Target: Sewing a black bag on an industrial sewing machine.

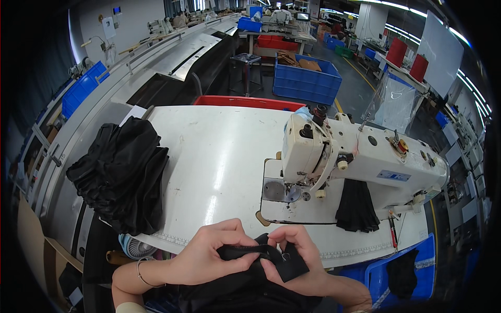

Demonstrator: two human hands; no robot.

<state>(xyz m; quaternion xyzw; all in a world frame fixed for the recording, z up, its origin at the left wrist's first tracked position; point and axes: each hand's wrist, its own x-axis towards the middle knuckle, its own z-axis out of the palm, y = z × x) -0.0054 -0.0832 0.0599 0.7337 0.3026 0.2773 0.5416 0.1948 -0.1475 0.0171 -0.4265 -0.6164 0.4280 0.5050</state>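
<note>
Just in front of the table's near edge, my left hand [216, 255] pinches a black fabric piece [291, 267] between thumb and fingers. A toothed strip that looks like a zipper [241, 247] runs along its upper edge. On the other end of the same piece, my right hand [305, 261] is closed, thumb and fingertips gripping the folded cloth. Part of the piece is hidden by the fingers. More dark cloth lies below my hands. To their right stands a white sewing machine [360, 151], its needle area apart from the cloth.
A large pile of black fabric [122, 175] sits at the left of the white table [209, 135]. Black cloth strips [357, 206] lie under the machine arm, with red-handled snips [393, 232] farther right. A blue bin [428, 271] stands at lower right; a blue crate [307, 81] is beyond the table.
</note>
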